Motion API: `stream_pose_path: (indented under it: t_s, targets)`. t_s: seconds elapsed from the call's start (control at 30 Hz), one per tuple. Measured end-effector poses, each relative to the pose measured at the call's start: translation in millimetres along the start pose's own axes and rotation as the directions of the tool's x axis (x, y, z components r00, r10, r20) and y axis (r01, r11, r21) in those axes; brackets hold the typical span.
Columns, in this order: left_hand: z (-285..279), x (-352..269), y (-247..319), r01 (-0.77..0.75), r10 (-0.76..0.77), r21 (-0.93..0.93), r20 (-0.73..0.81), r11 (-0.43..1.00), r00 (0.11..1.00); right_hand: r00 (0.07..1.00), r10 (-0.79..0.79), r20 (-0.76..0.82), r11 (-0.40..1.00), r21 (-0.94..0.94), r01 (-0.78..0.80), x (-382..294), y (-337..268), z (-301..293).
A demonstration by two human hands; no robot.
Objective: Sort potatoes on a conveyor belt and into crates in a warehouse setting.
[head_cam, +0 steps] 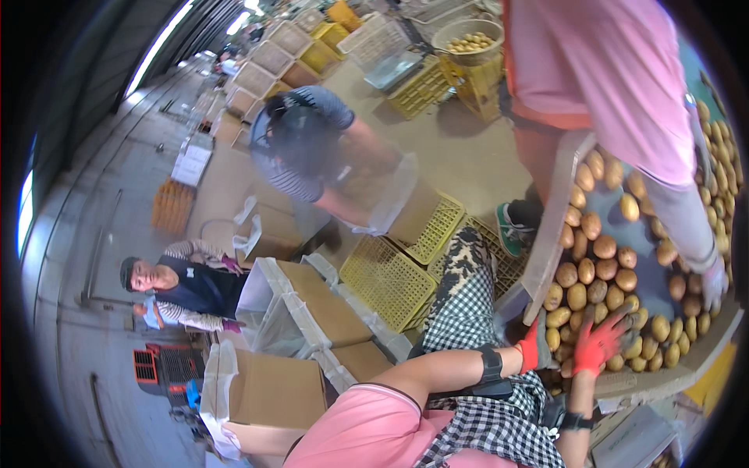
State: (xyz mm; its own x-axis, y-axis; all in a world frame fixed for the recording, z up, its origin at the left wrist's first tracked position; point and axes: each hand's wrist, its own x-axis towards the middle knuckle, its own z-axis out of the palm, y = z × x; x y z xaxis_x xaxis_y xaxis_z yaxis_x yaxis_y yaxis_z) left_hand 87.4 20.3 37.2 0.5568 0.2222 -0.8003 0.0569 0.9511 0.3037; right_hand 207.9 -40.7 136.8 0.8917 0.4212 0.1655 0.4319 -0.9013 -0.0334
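Note:
My right hand [603,340], in a red glove with dark grey fingertips, lies with spread fingers over brown oval fruits [604,247] that look like kiwifruit. The fruits lie on the blue-grey bed of a sorting table [652,286] with a raised, padded rim. Left of it, my left hand [533,345], in a matching glove, is held upright at an opening in the rim. Its grey palm side faces the fruits, thumb apart from the fingers, and no fruit shows in its grasp. A few darker fruits below it are partly hidden.
A co-worker's gloved hand [714,285] touches the table's far side. Lined cardboard boxes [275,386] stand at my left, beside yellow plastic crates [386,281]. Another person bends over a lined box [412,205]. A person in a dark vest [202,286] stands behind the boxes.

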Motion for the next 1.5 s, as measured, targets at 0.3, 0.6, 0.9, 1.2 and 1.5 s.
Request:
stream_pose_path:
  t_s: [0.3,0.6,0.9,1.2,1.5]
  targets:
    - [32,-6,3,0.014,-0.052,-0.316,-0.112,0.949,0.992,0.959,0.083,0.271,0.993,0.053,-0.101,-7,8,30]
    - [-21,6,5,-0.046,0.044,-0.054,-0.037,0.997,0.998,0.885,-0.327,0.33,0.868,-0.265,0.42,15,17,31]
    - [69,-55,42,-0.17,0.171,0.038,-0.018,0.985,0.985,0.949,0.243,0.2,0.924,0.251,-0.289,47,9,-33]
    - [54,-63,49,-0.109,0.091,0.149,0.122,0.983,0.988,0.977,0.209,-0.032,0.934,0.302,-0.19,73,32,-23]
    - [54,-58,52,-0.132,0.131,0.019,0.013,0.991,0.991,0.94,-0.34,-0.032,0.838,0.444,0.318,52,-42,-14]
